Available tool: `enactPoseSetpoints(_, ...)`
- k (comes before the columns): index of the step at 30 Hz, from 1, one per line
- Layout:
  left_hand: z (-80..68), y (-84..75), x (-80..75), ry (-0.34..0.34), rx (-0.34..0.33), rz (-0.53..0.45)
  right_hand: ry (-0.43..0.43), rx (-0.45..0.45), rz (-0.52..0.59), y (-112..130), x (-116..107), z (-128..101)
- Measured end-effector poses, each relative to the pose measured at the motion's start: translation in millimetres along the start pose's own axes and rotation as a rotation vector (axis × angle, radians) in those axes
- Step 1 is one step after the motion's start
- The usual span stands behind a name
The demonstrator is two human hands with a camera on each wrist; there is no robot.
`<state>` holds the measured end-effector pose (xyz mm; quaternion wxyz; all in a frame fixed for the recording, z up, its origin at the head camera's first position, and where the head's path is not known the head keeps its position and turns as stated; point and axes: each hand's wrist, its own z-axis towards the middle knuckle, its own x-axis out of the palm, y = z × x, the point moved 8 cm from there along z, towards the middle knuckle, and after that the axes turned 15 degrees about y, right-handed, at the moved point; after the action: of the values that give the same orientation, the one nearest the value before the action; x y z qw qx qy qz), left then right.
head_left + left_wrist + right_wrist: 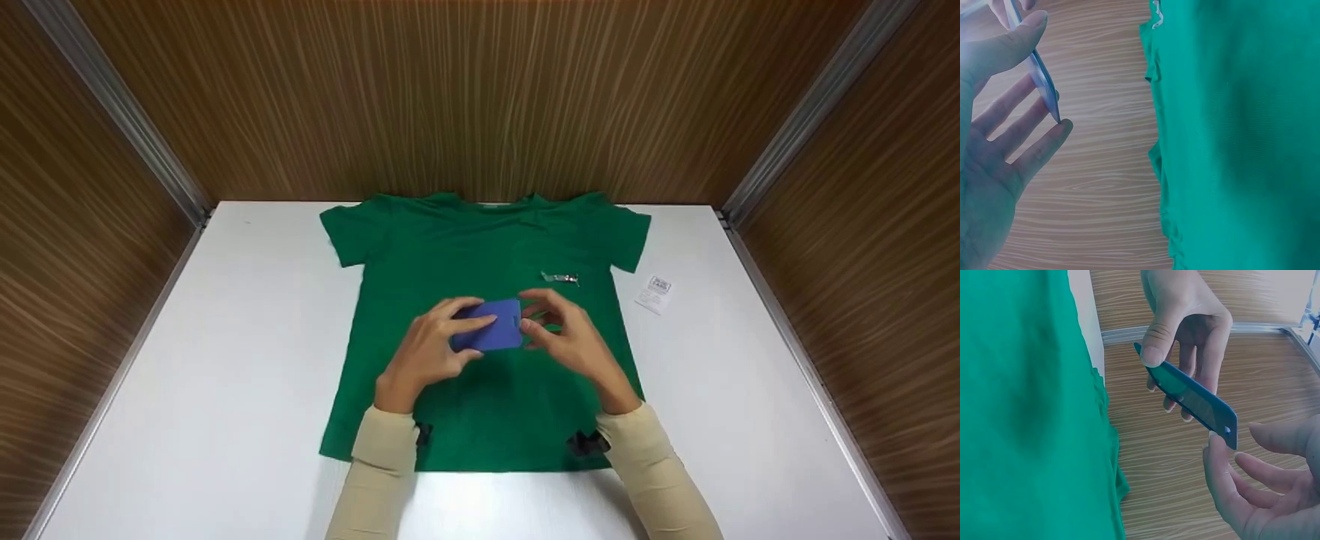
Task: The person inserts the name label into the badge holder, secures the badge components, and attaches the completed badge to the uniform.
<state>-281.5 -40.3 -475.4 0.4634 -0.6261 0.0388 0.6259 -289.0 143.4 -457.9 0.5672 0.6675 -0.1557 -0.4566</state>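
Observation:
In the head view, a flat blue badge holder with a small slot at its right end is held above a green T-shirt. My left hand grips its left part, thumb on one edge and fingers on the face and far edge. At the slotted end, my right hand has its fingers bent and spread. In the right wrist view, the right thumb meets the badge holder near the slot, while the other fingers stand apart from it. On the shirt lies a small badge strap clip with a shiny part.
A white printed card lies on the white table, right of the shirt. Wood-patterned panels rise at the back and both sides, with metal rails in the corners.

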Motion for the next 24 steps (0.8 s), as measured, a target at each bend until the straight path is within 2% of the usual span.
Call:
enactPoseSetpoints(11, 3.0, -6.6, 3.1, 0.023, 0.006, 0.02, 0.01, 0.0, 0.01, -3.3, 5.2, 2.7)
enactPoseSetpoints(24, 3.3, -7.5, 3.5, 0.026, 0.01, 0.031, 0.018, 0.02, 0.002, -6.1, 5.7, 3.8)
